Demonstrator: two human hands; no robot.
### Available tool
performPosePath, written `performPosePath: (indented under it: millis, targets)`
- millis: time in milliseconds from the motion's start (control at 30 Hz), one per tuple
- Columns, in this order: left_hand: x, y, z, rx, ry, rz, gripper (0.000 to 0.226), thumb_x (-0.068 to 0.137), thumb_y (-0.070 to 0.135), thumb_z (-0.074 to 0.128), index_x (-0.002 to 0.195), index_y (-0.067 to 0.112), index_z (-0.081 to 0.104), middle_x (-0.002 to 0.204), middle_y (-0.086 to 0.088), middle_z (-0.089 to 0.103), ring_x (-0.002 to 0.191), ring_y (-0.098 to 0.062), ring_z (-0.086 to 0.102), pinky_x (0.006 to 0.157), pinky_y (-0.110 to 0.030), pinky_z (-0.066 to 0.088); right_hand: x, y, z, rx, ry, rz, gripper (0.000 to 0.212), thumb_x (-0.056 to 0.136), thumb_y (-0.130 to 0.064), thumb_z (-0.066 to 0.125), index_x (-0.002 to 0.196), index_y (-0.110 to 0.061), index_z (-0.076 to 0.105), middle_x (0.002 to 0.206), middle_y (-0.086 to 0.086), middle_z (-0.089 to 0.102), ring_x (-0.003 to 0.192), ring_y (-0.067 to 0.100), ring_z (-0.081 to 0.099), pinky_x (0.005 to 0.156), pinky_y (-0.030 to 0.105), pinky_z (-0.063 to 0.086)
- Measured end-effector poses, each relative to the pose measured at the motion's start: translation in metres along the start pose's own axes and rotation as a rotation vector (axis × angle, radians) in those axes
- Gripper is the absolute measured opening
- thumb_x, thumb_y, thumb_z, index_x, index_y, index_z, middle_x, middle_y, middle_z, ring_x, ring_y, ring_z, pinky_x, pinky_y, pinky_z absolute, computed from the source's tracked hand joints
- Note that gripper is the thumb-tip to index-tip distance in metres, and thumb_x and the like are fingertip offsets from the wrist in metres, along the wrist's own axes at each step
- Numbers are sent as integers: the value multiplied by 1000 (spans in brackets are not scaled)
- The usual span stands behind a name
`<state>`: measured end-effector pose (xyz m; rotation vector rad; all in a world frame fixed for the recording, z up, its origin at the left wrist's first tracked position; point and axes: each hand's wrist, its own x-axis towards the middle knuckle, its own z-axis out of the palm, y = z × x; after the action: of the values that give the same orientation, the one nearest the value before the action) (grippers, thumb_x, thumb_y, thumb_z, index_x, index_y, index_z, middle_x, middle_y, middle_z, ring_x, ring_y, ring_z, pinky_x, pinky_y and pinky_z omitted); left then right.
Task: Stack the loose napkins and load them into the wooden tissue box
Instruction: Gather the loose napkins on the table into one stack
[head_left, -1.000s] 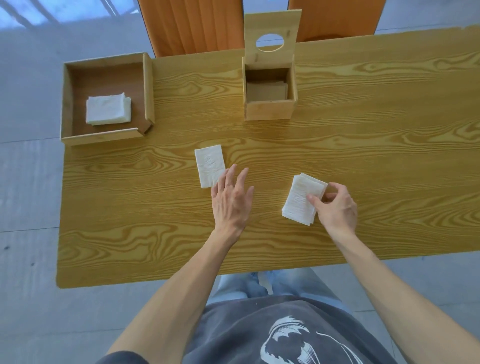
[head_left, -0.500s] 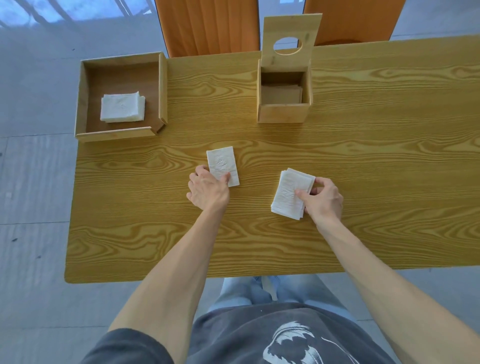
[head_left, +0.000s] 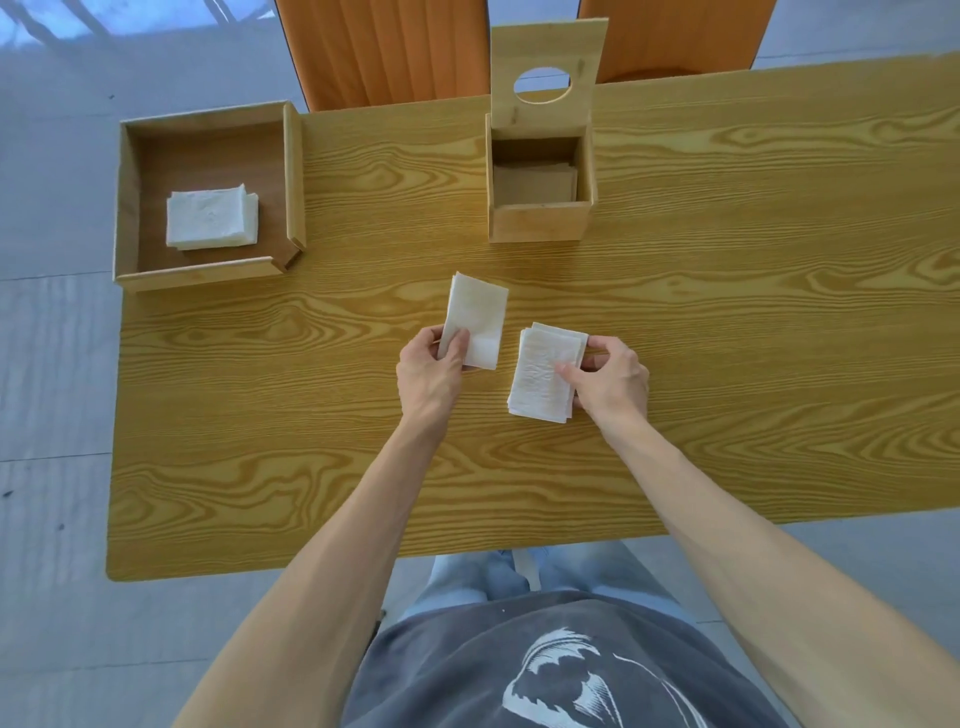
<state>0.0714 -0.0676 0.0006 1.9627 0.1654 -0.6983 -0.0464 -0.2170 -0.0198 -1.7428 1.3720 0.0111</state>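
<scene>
My left hand (head_left: 430, 370) pinches the near end of a white folded napkin (head_left: 479, 322) and holds it lifted off the table, tilted. Just to its right a small stack of white napkins (head_left: 540, 371) lies on the table, with my right hand (head_left: 610, 382) gripping its right side, thumb on top. The wooden tissue box (head_left: 540, 223) stands at the far middle with its lid, which has a round hole, swung up; brownish paper shows inside.
A shallow wooden tray (head_left: 208, 275) at the far left corner holds another stack of white napkins (head_left: 210, 218). Two orange chairs (head_left: 384, 47) stand behind the wooden table (head_left: 727, 312). The table's near edge runs just in front of my body.
My left hand reached the single napkin, gripped its near end and lifted it, moving it right toward the stack. My right hand stayed on the stack.
</scene>
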Motion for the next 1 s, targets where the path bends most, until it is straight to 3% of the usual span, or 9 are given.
performPosePath:
  millis: [100, 333, 467, 700, 933, 1000]
  targets:
    - [-11, 3, 11, -60, -123, -17, 12, 96, 27, 62, 104, 19, 63, 92, 4, 72, 75, -7, 68, 62, -18, 49, 2, 3, -3, 33, -25, -2, 49, 78, -27, 82, 122, -18, 62, 87, -8, 66, 91, 23, 71, 76, 47, 61]
    - [-35, -17, 36, -53, -211, -83, 18, 93, 31, 64, 104, 17, 68, 95, 0, 74, 80, -10, 67, 63, -20, 45, 4, 7, -12, 155, -74, 8, 33, 85, -12, 75, 117, -12, 67, 84, -5, 68, 76, 9, 69, 70, 37, 64]
    - [-42, -26, 43, 24, -180, -79, 17, 91, 32, 66, 97, 18, 72, 92, 1, 75, 86, -16, 69, 75, -28, 52, 4, 9, -15, 200, -84, -5, 28, 88, -10, 72, 116, -11, 68, 91, 0, 69, 75, 4, 66, 64, 27, 62]
    - [-47, -25, 49, 258, -109, -45, 24, 90, 41, 62, 101, 22, 74, 89, 8, 73, 82, -11, 67, 66, -27, 49, 3, 10, -15, 176, -94, -58, 28, 94, -18, 65, 120, -10, 67, 90, -6, 65, 77, 5, 66, 68, 34, 64]
    - [-47, -21, 54, 160, -71, -136, 29, 88, 44, 64, 104, 23, 75, 86, 9, 74, 78, -10, 66, 65, -27, 47, 7, 14, -18, 153, -120, -90, 27, 95, -13, 64, 121, -8, 66, 100, 3, 68, 79, 7, 66, 59, 22, 61]
    - [-48, -22, 54, 196, -68, -127, 29, 88, 44, 64, 105, 24, 75, 84, 11, 72, 78, -9, 65, 63, -26, 45, 8, 15, -17, 129, -129, -98, 26, 94, -15, 64, 120, -9, 67, 103, 4, 71, 84, 12, 69, 65, 28, 62]
